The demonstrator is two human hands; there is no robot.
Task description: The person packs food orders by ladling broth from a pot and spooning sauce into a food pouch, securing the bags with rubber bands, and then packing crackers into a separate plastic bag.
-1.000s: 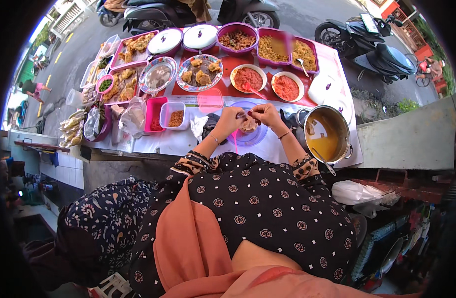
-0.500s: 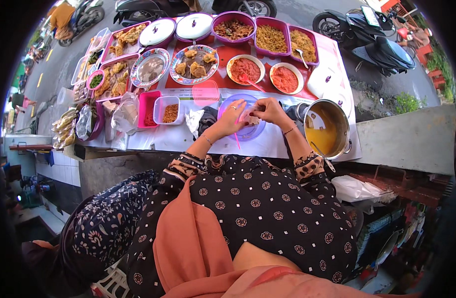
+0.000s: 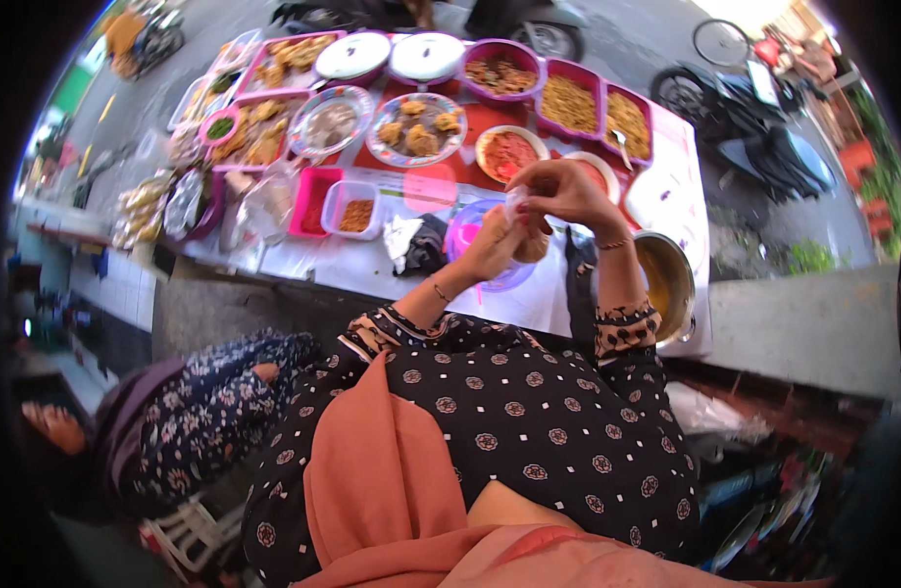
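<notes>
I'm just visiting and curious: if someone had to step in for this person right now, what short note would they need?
Left hand: cupped under a small clear plastic bag, holding it.
Right hand: raised, pinching the bag's top.
Where: both hands are above a clear bowl at the food table's near edge; a pot of yellow sauce stands to the right.
Done: bag is in hand, apparently filled.
Left: the top looks not yet tied.
</notes>
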